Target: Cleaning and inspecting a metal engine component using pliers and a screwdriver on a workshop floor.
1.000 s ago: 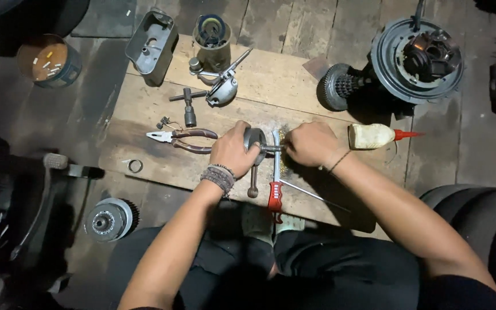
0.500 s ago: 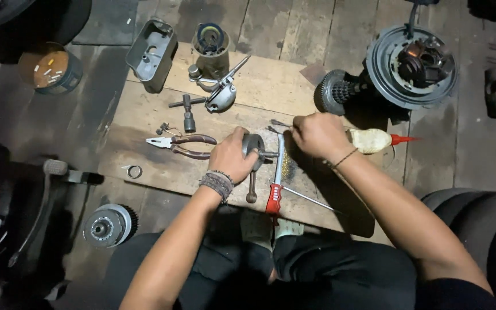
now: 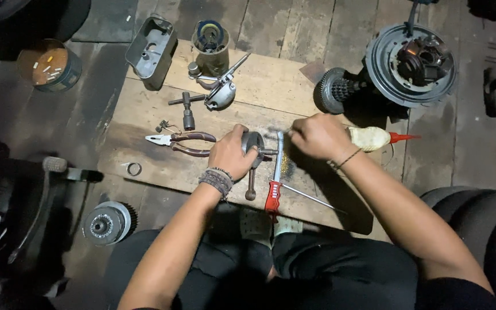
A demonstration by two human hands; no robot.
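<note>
Near the middle of the wooden board (image 3: 144, 109), left hand (image 3: 232, 152) clamps a heavy-looking, rigid round metal part (image 3: 254, 148) by its rim, while right hand (image 3: 318, 136), fingers pinched together beside it, grips something I cannot tell.

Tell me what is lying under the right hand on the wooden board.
Under the right hand a squeeze bottle with a red nozzle lies on the wooden board, its rear end covered by the hand. Whatever the fingers pinch is hidden.
</note>
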